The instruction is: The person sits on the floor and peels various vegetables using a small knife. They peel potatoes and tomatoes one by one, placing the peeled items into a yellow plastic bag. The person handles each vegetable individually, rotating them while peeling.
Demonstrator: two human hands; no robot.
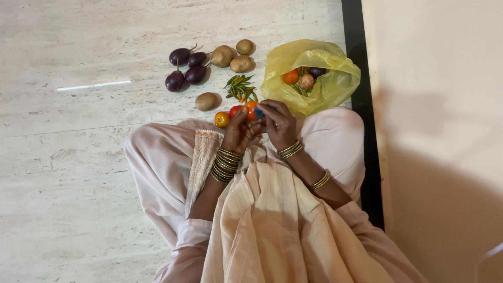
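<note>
— What's she got there, from the head view?

— Sitting cross-legged on the marble floor (78, 173). Her left hand (237, 132) is closed around an orange tomato (251, 109), with a red one (235, 109) touching it. Her right hand (279, 124) is curled in against the same tomato, fingers pinching something small and blue (259, 112); I can't tell what it is.

— And around her?

— Another orange tomato (222, 119) lies on the floor just beside her left hand. Beyond it are green chillies (241, 87), a lone potato (206, 101), three more potatoes (233, 55) and four purple brinjals (185, 66). An open yellow plastic bag (335, 84) near her right hand holds more vegetables.

— Any advice on that grip?

— I'd judge it best to keep the tomato cupped gently, not squeezed, and work with the fingertips close over her lap, so that it can't roll into the sorted groups.
</note>
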